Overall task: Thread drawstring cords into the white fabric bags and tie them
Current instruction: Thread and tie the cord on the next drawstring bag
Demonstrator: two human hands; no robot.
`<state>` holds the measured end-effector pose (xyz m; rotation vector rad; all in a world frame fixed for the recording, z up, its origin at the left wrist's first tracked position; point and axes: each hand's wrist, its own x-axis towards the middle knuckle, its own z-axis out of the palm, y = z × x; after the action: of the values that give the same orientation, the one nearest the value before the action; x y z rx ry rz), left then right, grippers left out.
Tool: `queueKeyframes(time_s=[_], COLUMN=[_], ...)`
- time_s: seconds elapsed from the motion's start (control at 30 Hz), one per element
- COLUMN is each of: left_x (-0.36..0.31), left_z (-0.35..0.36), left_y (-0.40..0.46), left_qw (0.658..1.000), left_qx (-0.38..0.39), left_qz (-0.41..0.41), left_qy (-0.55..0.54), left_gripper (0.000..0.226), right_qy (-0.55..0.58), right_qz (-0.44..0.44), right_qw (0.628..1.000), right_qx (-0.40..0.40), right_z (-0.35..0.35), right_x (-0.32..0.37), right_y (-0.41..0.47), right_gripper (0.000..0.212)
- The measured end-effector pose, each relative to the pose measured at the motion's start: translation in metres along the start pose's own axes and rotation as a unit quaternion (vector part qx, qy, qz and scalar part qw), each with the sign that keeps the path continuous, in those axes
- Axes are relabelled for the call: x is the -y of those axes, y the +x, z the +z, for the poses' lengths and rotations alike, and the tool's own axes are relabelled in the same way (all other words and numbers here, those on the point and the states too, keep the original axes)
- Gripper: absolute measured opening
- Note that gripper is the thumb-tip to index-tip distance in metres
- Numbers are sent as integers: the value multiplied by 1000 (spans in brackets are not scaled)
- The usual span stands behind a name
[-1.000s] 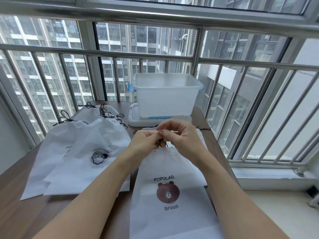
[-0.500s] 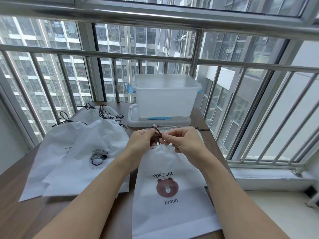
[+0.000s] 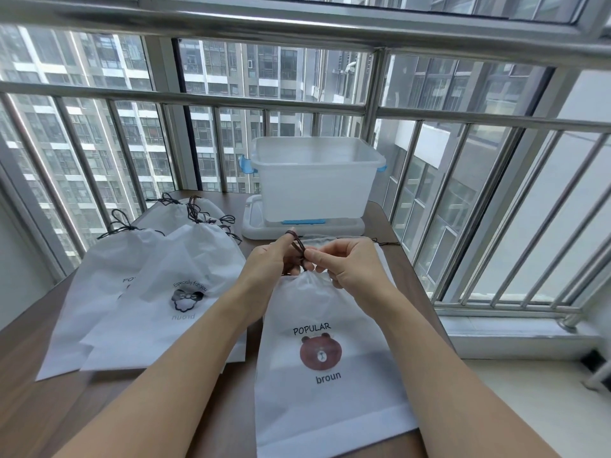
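Note:
A white fabric bag printed with a brown bear and "POPULAR broun" lies in front of me, its mouth gathered tight. A dark brown drawstring cord runs up from the gathered mouth. My left hand has the cord looped round a raised fingertip. My right hand pinches the same cord just above the bag's mouth. Both hands meet over the top of the bag.
Several white bags with tied dark cords lie overlapping on the left of the brown table. A translucent plastic bin stands on its lid at the back. Another cord end lies behind my right hand. Metal railings surround the table.
The cord now forms a loop round my left fingertip, which has risen. The bag's mouth has drawn tighter and the bag has slid slightly toward the far side.

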<state>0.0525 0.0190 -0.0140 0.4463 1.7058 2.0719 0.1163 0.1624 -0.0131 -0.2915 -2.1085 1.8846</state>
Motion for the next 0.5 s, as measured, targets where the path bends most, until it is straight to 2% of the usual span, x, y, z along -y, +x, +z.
queueKeyframes(time_s=[0.23,0.37,0.47,0.5], left_x=[2,6,10,12], left_z=[0,-6,-5,-4], left_y=[2,4,3,2], left_qw=[1000,997,997,996], left_qx=[-4,58,37,24], left_qz=[-17,-16,44,63], left_qy=[-16,-39,50,61], left_gripper=[48,35,15,15], right_qy=[-20,-28,-11,-11], right_qz=[-3,-18,-24,-22], right_qw=[1000,999,1000,1000], right_qx=[12,-16,-18,-13], right_z=[-3,-2,0,0], right_x=[2,0,-2,-2], right_y=[-2,-1,0,0], right_gripper=[16,19,23,23])
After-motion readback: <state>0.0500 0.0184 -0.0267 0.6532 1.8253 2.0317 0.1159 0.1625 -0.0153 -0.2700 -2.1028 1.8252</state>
